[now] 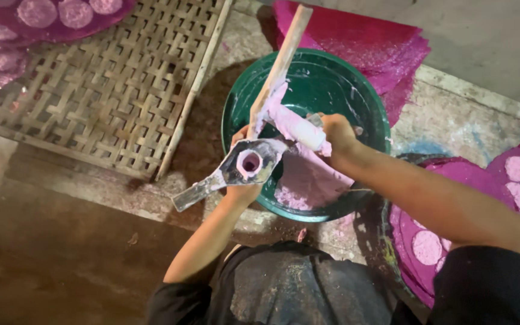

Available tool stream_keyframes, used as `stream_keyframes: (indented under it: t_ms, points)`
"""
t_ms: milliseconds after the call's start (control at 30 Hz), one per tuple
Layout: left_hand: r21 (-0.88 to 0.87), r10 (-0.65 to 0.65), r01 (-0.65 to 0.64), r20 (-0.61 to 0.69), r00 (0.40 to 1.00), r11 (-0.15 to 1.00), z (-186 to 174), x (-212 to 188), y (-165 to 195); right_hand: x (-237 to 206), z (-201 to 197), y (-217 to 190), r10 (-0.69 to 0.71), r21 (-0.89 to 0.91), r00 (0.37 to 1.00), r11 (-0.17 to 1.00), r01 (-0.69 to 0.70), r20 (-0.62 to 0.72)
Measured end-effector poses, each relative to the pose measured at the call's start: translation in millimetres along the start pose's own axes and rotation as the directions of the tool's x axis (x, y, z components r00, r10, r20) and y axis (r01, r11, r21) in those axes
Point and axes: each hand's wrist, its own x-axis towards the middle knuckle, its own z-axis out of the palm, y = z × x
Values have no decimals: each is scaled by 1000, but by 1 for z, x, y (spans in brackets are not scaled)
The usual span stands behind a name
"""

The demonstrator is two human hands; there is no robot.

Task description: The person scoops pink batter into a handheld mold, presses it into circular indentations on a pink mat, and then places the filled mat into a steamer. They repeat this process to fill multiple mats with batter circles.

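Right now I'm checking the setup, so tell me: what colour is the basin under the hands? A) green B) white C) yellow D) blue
A: the round basin below the left hand and right hand has a dark green rim and wall, with pink paste lying inside it.

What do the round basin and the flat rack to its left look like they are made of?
Basin: probably plastic, dark green and glossy, with soft highlights on a smooth moulded wall smeared with pink paste. Rack: woven split bamboo or cane, matt tan strips in an open lattice.
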Motion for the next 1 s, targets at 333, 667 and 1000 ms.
stream_keyframes:
  t_ms: [333,667,1000]
  points:
    - [-56,14,-16,-45,999,998,-2,2,9,-47,47,-29,-150,-82,970,982,168,190]
    - [-136,-10,-3,-93,996,991,2,9,26,-115,-40,-54,-140,476,962,879,11,235]
    - [475,245,-278,133,960,835,-2,27,50,-196,-124,12,31,902,999,431,25,-43]
